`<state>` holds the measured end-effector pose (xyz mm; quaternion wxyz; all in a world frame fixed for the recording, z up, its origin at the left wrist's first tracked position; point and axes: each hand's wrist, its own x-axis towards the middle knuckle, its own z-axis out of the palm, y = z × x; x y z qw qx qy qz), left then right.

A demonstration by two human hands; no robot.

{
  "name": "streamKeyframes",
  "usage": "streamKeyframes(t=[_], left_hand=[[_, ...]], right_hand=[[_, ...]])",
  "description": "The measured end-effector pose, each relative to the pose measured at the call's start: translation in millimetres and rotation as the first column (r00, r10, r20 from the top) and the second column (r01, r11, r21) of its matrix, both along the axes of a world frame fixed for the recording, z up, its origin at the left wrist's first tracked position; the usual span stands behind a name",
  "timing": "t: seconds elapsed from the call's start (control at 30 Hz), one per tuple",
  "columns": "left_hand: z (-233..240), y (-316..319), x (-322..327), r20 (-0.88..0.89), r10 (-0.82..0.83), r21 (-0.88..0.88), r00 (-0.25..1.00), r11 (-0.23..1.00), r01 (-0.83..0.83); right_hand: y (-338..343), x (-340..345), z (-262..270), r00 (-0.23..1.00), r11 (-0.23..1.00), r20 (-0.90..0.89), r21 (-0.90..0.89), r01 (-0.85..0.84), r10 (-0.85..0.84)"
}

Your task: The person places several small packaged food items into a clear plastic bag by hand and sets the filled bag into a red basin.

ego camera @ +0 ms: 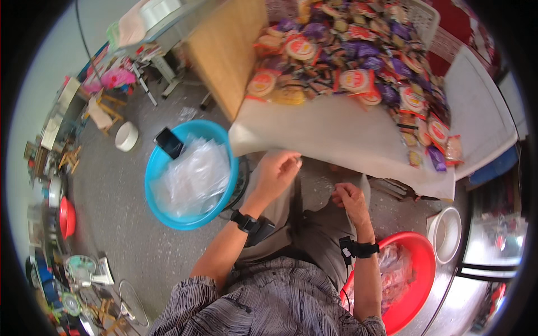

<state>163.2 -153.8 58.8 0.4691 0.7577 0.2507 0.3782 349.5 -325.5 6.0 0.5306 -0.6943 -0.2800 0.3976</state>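
My left hand (280,170) is raised over my lap near the table's front edge, its fingers curled; whether a small thing is between the fingertips cannot be made out. Lower and to the right, my right hand (349,199) hovers over my knee with bent fingers, and nothing shows in it. Beyond both hands stands a table with a pale cover (302,122), heaped with wrapped snacks: round crackers in red and clear wrappers (356,80), purple packets (372,63) and small dark ones. Left of me, a blue basin (232,185) holds clear plastic bags (197,176) and a black phone (169,143).
A red basin (426,273) with filled clear packets stands at my right, beside a white bucket (447,235). A wooden board (227,54) rises at the table's left side, and a white lid-like panel (481,113) lies at its right. Fans (81,269) stand far left.
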Motion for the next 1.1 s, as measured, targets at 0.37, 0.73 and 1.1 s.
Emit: streamKeyframes(t=[0.37,0.73,1.1], left_hand=[[-43,102,-179,-0.623,0.55,0.244,0.557,0.813,-0.529],[-70,129,-178,-0.883,0.381,0.378,0.274,0.924,-0.066],[-58,145,-228,-0.699,0.425,0.399,0.575,0.899,-0.179]], right_hand=[[-6,-2,-6,0.999,1.0,-0.031,0.014,0.02,-0.02],[-7,-6,-13,0.996,0.998,0.07,0.03,0.061,-0.063],[-10,-12,-8,0.996,0.994,0.024,0.068,0.083,-0.085]])
